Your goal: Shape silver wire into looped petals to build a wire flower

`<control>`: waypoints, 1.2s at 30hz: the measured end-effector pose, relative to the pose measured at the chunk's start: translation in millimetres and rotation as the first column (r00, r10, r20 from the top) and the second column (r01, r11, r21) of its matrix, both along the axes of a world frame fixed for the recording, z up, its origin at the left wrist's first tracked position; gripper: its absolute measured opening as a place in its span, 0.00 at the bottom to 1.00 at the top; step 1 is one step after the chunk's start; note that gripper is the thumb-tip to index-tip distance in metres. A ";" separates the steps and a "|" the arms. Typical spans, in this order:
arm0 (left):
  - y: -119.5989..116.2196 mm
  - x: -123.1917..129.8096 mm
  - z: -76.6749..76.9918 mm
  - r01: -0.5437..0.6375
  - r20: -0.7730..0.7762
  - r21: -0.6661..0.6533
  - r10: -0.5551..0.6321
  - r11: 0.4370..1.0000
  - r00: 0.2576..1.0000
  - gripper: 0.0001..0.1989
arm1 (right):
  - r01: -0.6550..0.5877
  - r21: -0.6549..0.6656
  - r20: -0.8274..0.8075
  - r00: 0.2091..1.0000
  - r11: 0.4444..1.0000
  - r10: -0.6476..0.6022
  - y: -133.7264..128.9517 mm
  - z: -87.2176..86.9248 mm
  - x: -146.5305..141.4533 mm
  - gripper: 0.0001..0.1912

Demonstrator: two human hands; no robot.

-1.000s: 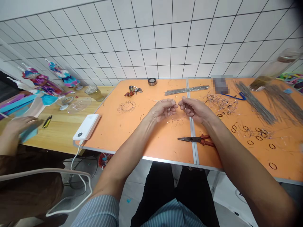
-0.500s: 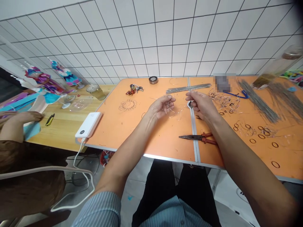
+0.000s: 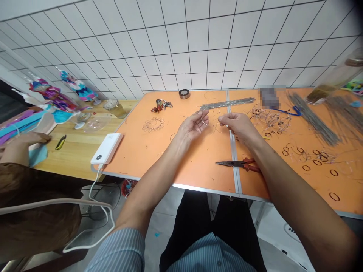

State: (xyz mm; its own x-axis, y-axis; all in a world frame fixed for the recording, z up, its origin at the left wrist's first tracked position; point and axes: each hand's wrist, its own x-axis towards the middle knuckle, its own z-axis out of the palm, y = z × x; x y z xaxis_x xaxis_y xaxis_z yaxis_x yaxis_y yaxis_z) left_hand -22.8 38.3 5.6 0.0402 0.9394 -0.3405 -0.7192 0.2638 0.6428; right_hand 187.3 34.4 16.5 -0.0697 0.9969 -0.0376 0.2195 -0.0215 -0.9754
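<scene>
Between my hands hangs a thin bent wire (image 3: 213, 130), with fine loops that are hard to make out. My left hand (image 3: 193, 126) pinches one side of it, palm turned up. The fingers of my right hand (image 3: 236, 124) are closed at the wire's other side. Below my right hand lie long-nose pliers (image 3: 236, 163) with red handles, jaws pointing left. To the left, a ring of looped wire (image 3: 153, 124) rests on the orange table (image 3: 170, 166). Behind my hands is a bundle of straight wires (image 3: 228, 103).
A tape roll (image 3: 184, 94) and a small figure (image 3: 161, 105) stand at the back. Wire scraps (image 3: 270, 119), dark rings (image 3: 334, 172) and grey wire bundles (image 3: 314, 119) spread over the right. A white power bank (image 3: 106, 148) sits left. A co-worker's hand (image 3: 27, 143) rests on the wooden table.
My right hand has moved slightly down, its fingers now closer to my left hand's wire. My left hand stays nearly in place. The view has shifted a little.
</scene>
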 end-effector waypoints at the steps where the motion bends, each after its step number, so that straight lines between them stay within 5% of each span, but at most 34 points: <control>1: -1.3 0.9 0.4 0.029 -0.028 0.001 -0.029 1.000 0.999 0.06 | 0.008 0.007 -0.004 1.000 1.000 -0.008 0.5 0.2 0.5 0.15; 10: -4.1 -5.9 0.5 0.208 -0.394 0.067 -0.165 0.976 0.904 0.07 | 0.048 0.046 0.022 0.999 0.998 -0.049 9.0 0.4 12.8 0.12; 16: -5.7 -7.0 3.5 0.278 -0.409 0.052 -0.234 0.959 0.882 0.09 | 0.121 0.058 0.037 0.992 0.991 -0.123 4.8 10.1 7.5 0.11; 28: 4.9 -15.9 -1.9 0.196 -0.390 0.092 -0.145 0.976 0.909 0.07 | 0.146 0.120 0.032 0.988 0.982 -0.151 13.3 0.3 12.6 0.17; 36: 9.4 -21.7 0.5 0.058 -0.297 0.108 -0.023 0.992 0.955 0.09 | 0.126 0.146 0.025 0.991 0.981 -0.131 19.5 -9.7 17.1 0.09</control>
